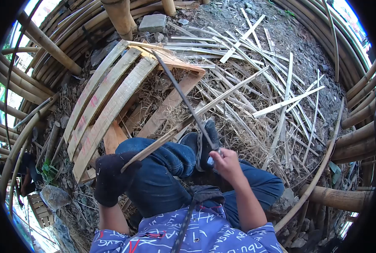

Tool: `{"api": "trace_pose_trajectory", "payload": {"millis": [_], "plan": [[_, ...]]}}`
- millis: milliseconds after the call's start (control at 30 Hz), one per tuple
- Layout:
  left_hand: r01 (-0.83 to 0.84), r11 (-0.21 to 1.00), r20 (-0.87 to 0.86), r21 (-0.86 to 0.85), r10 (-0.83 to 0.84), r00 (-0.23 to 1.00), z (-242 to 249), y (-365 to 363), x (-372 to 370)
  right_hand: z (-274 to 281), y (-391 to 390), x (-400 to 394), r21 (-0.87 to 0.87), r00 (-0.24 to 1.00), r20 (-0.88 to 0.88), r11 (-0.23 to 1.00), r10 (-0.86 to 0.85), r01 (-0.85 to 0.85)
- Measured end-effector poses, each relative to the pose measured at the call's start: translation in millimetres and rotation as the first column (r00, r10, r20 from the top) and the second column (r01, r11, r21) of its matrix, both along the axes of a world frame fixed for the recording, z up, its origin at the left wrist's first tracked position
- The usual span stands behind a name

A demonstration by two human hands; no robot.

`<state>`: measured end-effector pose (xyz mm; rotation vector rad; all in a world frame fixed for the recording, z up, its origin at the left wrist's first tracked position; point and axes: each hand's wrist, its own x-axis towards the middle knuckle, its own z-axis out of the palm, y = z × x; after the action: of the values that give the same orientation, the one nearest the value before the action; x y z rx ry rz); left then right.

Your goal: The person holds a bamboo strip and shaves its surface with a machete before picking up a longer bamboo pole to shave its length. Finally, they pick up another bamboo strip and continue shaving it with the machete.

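My left hand [114, 179], in a dark glove, is closed round the near end of a long split bamboo strip [234, 89]. The strip runs up and to the right, over my bent leg. In my bare right hand [228, 164] is the handle of a long, narrow, dark-bladed knife [177, 86]. Its blade points up and to the left and crosses the strip near the middle in this view. My crossed legs in blue jeans [158, 173] lie beneath both. At the far end, the blade tip overlaps the edge of a slatted wooden crate [112, 97].
Many pale bamboo strips [285, 105] lie scattered on the ground to the right, among curly shavings [247, 139]. Stacked bamboo poles [352, 139] curve round both sides. A concrete block [153, 23] sits at the back. Part of another person [26, 173] shows at far left.
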<state>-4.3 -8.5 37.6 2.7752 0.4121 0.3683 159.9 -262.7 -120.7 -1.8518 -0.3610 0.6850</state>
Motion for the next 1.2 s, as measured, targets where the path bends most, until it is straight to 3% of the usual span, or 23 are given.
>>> {"api": "trace_pose_trajectory", "payload": {"millis": [67, 167, 267, 400, 500, 567, 633, 767, 867, 900, 967, 1033, 1100, 1200], "plan": [[-0.022, 0.993, -0.009, -0.118, 0.021, 1.000, 1, 1, 2, -13, -4, 15, -0.072, 0.996, 0.064, 0.996, -0.056, 0.060], [0.020, 0.979, 0.093, -0.204, -0.001, 0.996, -9, 6, 1, -12, -10, 37, -0.060, 0.973, -0.128, 0.981, -0.190, 0.184], [0.061, 0.995, 0.110, -0.084, -0.052, 0.993, -11, 7, -1, 13, -4, 27, -0.025, 0.977, -0.138, 0.987, -0.161, 0.159], [0.055, 0.998, 0.085, -0.041, -0.051, 0.995, -6, 2, 2, 19, -1, 5, -0.090, 0.998, 0.023, 0.995, 0.051, -0.049], [0.048, 0.998, 0.122, -0.027, -0.044, 0.992, -10, 6, -1, -3, -5, 23, -0.126, 0.990, 0.138, 0.992, 0.011, 0.006], [0.032, 0.992, 0.107, -0.119, -0.020, 0.994, -13, 10, -3, -26, -13, 44, -0.173, 0.991, 0.103, 0.980, -0.082, 0.099], [0.044, 0.995, 0.104, -0.088, -0.035, 0.994, -11, 10, -4, -16, -11, 57, -0.110, 0.967, -0.133, 0.973, -0.215, 0.202], [0.075, 0.997, 0.109, -0.004, -0.074, 0.991, -4, 4, 1, 6, -8, 47, -0.101, 0.951, -0.198, 0.970, -0.238, 0.222], [0.071, 0.992, 0.132, -0.106, -0.057, 0.990, -6, 4, 2, 12, -9, 24, -0.022, 0.992, -0.125, 0.999, -0.034, 0.031], [0.071, 0.992, 0.127, -0.107, -0.057, 0.990, -7, 4, 3, -2, -12, 28, -0.023, 0.991, -0.130, 0.999, -0.034, 0.031], [0.072, 0.994, 0.107, -0.080, -0.063, 0.992, -5, 5, 3, -34, -24, 43, -0.036, 0.999, 0.036, 0.999, 0.007, -0.006], [0.056, 0.996, 0.110, -0.075, -0.048, 0.993, -8, 8, 3, -19, -25, 58, -0.013, 0.978, -0.210, 1.000, -0.007, 0.004], [0.037, 0.996, 0.118, -0.079, -0.028, 0.993, -10, 8, 3, -20, -21, 63, -0.096, 0.999, -0.052, 0.995, -0.008, 0.003], [0.014, 0.993, 0.113, -0.114, -0.001, 0.994, -9, 6, 5, -19, -22, 57, -0.100, 0.999, -0.053, 0.995, -0.014, 0.009]]}}
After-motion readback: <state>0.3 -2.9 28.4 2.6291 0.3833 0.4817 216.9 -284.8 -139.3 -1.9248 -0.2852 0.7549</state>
